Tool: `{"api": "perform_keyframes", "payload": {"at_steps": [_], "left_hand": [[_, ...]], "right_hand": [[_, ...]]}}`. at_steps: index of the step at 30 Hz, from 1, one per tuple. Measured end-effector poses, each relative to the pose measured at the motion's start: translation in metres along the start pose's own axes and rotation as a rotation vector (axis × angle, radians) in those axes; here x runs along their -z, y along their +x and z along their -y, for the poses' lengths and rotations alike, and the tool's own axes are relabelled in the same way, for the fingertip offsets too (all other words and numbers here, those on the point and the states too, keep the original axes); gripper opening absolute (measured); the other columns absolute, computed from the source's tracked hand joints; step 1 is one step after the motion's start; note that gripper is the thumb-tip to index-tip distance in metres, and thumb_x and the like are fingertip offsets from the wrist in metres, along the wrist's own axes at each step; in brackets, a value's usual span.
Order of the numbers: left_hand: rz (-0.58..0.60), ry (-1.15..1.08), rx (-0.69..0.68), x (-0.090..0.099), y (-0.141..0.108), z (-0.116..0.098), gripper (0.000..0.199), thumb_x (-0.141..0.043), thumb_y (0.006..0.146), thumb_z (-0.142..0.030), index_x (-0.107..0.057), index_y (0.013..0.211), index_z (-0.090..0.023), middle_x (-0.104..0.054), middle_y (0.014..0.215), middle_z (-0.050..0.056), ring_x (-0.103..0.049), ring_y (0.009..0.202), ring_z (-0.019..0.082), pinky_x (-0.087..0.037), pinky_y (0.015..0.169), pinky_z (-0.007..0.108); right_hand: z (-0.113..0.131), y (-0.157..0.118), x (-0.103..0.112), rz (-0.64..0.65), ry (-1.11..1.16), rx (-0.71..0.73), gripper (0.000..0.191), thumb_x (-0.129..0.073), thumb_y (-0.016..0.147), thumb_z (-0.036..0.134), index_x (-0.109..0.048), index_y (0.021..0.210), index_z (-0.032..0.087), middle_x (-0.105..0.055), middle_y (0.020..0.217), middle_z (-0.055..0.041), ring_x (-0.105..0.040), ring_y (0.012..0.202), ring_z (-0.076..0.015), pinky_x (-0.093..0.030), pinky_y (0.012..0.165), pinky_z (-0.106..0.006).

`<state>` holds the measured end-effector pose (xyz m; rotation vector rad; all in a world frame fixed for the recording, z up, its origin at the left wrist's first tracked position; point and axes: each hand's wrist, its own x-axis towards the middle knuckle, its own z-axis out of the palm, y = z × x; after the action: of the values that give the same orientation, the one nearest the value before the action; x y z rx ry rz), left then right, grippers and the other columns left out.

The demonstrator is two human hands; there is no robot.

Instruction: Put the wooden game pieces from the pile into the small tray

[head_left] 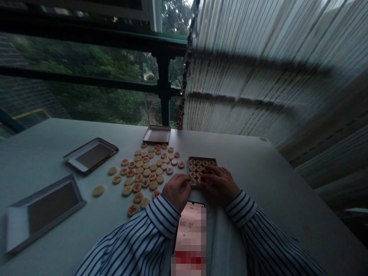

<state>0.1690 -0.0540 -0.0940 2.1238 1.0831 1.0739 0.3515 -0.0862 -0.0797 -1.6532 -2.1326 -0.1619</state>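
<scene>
A small open box [202,157] holds rows of round wooden xiangqi pieces [198,162] with dark characters. At its lower left corner is my left hand [176,190], fingers curled and thumb against them; what lies between them, if anything, is hidden. My right hand [221,184] reaches over the box's right side, fingers stretched out and apart, the tips at the pieces in the lower rows. It covers part of the box. Left of the box, many loose xiangqi pieces [146,172] lie scattered, some blank side up, others showing red or dark characters.
A phone [192,230] showing a timer lies between my forearms. Three shallow trays or lids stand around the loose pieces: one at the back [156,135], one at left [93,155], a larger one at front left [46,212]. A railing and striped curtain border the white table [238,147].
</scene>
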Motion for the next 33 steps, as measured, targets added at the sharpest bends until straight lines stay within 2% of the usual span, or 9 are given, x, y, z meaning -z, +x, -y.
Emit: {"api": "perform_keyframes", "payload": {"at_steps": [20,33], "left_hand": [[-0.01,-0.019,-0.007,-0.0007,0.0,0.0009,0.013,-0.049,0.073,-0.017,-0.06,0.081,-0.015,-0.06,0.082,0.006,-0.058,0.071,0.013,-0.051,0.065,0.026],[-0.004,-0.011,-0.005,0.0007,-0.0002,0.0002,0.014,-0.049,0.074,-0.018,-0.06,0.082,-0.014,-0.06,0.083,0.007,-0.059,0.073,0.014,-0.051,0.066,0.027]], "right_hand": [[0.0008,-0.0001,-0.0004,-0.004,0.018,-0.015,0.02,-0.055,0.074,0.037,-0.064,0.088,0.026,-0.058,0.106,-0.0072,-0.051,0.097,-0.0229,-0.036,0.083,-0.045],[-0.0003,0.0,0.0001,-0.005,0.015,-0.001,0.021,-0.056,0.074,0.037,-0.064,0.088,0.025,-0.058,0.105,-0.007,-0.051,0.097,-0.0226,-0.036,0.083,-0.042]]}}
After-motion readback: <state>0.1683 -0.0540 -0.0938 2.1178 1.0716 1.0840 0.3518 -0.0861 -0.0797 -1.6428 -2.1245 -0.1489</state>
